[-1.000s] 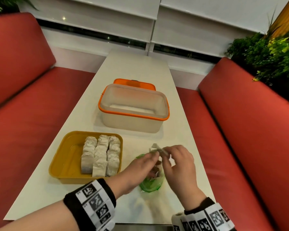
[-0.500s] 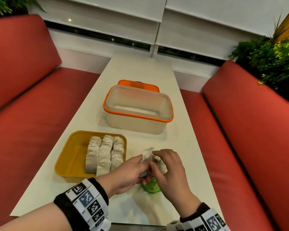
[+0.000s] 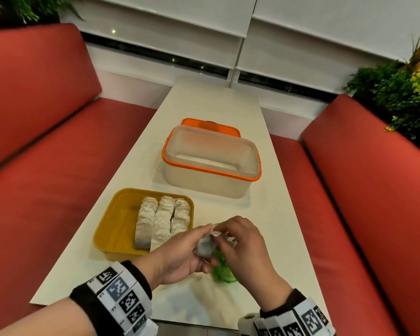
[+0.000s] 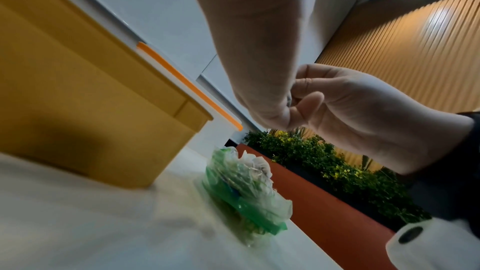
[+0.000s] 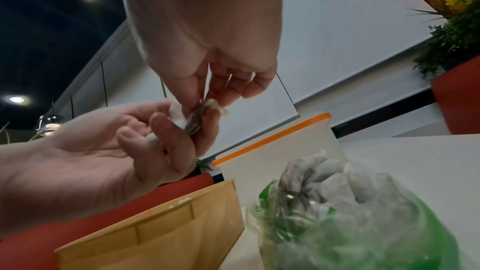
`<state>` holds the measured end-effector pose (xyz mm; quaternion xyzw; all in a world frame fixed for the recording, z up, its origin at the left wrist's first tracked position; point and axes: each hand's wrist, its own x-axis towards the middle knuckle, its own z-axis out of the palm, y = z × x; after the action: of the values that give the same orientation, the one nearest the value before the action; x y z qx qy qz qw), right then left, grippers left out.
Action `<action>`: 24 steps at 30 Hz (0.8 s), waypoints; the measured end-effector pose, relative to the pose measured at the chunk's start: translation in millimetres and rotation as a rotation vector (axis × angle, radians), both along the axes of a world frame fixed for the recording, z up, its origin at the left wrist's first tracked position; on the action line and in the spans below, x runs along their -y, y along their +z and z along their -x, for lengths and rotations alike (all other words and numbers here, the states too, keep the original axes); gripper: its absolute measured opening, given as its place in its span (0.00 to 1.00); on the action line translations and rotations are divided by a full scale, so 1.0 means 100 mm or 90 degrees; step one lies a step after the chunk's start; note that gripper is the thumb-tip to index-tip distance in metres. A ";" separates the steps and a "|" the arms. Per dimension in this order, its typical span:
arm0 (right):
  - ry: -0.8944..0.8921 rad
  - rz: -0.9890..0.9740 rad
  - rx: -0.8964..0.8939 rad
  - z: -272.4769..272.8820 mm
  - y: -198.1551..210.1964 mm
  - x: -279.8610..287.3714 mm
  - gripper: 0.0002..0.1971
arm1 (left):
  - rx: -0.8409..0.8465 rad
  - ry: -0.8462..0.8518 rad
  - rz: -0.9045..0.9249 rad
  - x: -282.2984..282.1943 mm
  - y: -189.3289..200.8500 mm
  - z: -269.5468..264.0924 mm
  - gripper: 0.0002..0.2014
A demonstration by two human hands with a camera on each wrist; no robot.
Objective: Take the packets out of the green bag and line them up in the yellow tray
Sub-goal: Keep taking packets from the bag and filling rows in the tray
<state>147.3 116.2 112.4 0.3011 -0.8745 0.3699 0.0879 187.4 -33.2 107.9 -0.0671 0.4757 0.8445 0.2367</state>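
On the white table the yellow tray (image 3: 118, 223) holds three rows of white paper packets (image 3: 161, 220) along its right side. Right of it lies the crumpled green bag (image 3: 222, 272), with several more packets (image 5: 311, 171) showing in its open top. One packet (image 3: 205, 246) is held just above the bag by both hands. My left hand (image 3: 192, 246) curls its fingers round the packet's lower part. My right hand (image 3: 228, 238) pinches its top edge between thumb and fingers (image 5: 200, 98). In the left wrist view the packet is hidden behind my left hand (image 4: 259, 93).
A translucent box with an orange rim (image 3: 211, 161) stands open behind the tray, its orange lid (image 3: 211, 124) behind it. Red bench seats (image 3: 58, 178) flank the narrow table on both sides. Green plants (image 3: 398, 93) stand at the far right.
My right hand has brought the packet it lifted from the bag down and left to my left hand, which has left the bag. Both hands now hold the packet.
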 end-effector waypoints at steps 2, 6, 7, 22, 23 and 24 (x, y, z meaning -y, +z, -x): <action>0.014 -0.032 -0.010 -0.02 0.01 0.04 0.08 | -0.012 0.025 0.052 0.03 -0.01 -0.01 0.14; 0.024 -0.087 -0.016 -0.06 0.05 0.14 0.12 | -0.004 0.063 0.059 0.09 -0.04 -0.03 0.09; 0.019 -0.102 -0.024 -0.06 0.05 0.16 0.12 | 0.004 0.072 0.048 0.10 -0.04 -0.03 0.09; 0.065 -0.173 -0.040 -0.09 0.07 0.56 0.04 | 0.079 0.232 0.089 0.38 -0.08 -0.06 0.07; 0.072 -0.169 -0.020 -0.09 0.09 0.59 0.04 | 0.072 0.252 0.103 0.40 -0.08 -0.06 0.08; 0.077 -0.167 0.004 -0.09 0.11 0.62 0.04 | 0.059 0.272 0.118 0.42 -0.08 -0.07 0.08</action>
<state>156.3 54.2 123.3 0.3611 -0.8958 0.2582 0.0230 194.5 -75.4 99.7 -0.2269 0.5149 0.8240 0.0669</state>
